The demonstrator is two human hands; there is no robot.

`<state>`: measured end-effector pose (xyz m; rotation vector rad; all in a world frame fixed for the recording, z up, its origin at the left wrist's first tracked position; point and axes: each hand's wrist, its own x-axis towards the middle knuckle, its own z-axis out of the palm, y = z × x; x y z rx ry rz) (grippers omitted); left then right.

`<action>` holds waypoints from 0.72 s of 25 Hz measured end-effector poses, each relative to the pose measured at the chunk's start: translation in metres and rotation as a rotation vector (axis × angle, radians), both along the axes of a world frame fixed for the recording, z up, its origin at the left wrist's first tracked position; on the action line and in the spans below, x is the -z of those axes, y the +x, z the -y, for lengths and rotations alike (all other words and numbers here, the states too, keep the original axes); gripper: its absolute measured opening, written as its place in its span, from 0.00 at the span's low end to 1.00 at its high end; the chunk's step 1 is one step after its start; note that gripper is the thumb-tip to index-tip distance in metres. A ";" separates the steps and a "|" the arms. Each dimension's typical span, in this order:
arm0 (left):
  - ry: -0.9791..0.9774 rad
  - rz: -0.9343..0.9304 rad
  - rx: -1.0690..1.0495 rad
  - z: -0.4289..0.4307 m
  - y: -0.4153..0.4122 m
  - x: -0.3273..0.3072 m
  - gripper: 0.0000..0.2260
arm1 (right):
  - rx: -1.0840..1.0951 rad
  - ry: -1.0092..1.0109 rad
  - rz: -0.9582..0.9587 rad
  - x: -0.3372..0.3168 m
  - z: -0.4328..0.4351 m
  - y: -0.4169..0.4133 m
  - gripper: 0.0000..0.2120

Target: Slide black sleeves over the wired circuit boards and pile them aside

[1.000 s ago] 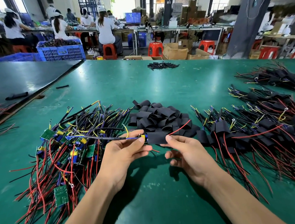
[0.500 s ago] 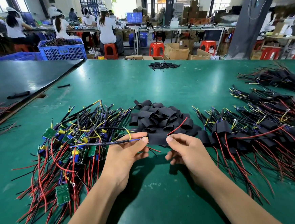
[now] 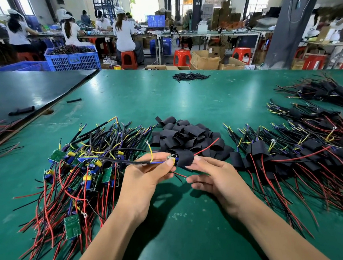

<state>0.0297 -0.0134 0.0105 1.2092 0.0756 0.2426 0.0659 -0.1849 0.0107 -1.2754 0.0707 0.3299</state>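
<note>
Two hands fit a soft black tube sleeve (image 3: 184,158) over a small wired circuit board (image 3: 172,158) above a green bench mat (image 3: 184,231).
The left hand (image 3: 143,177) pinches the board's thin leads; the right hand (image 3: 213,176) grips the matte sleeve, thumb on top, fingers seemingly curled beneath. Only the board's yellow-capped end shows. At 12 o'clock lies a heap of floppy empty sleeves (image 3: 185,135), at 9 a tangle of bare green boards (image 3: 81,171), at 3 the sleeved pile (image 3: 291,153), cut off by the frame edge.
</note>
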 end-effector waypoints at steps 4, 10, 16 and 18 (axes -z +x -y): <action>0.224 0.050 0.004 0.004 -0.004 -0.003 0.05 | -0.054 0.236 -0.180 -0.005 0.002 0.004 0.15; 0.393 0.044 0.019 0.008 -0.006 -0.004 0.08 | 0.031 0.327 -0.188 -0.005 -0.001 0.004 0.10; 0.213 -0.014 0.054 0.011 -0.005 -0.003 0.09 | 0.064 0.373 -0.197 -0.006 0.002 0.005 0.09; 0.149 -0.008 0.058 0.011 -0.004 -0.001 0.09 | 0.051 0.376 -0.194 -0.006 0.002 0.004 0.09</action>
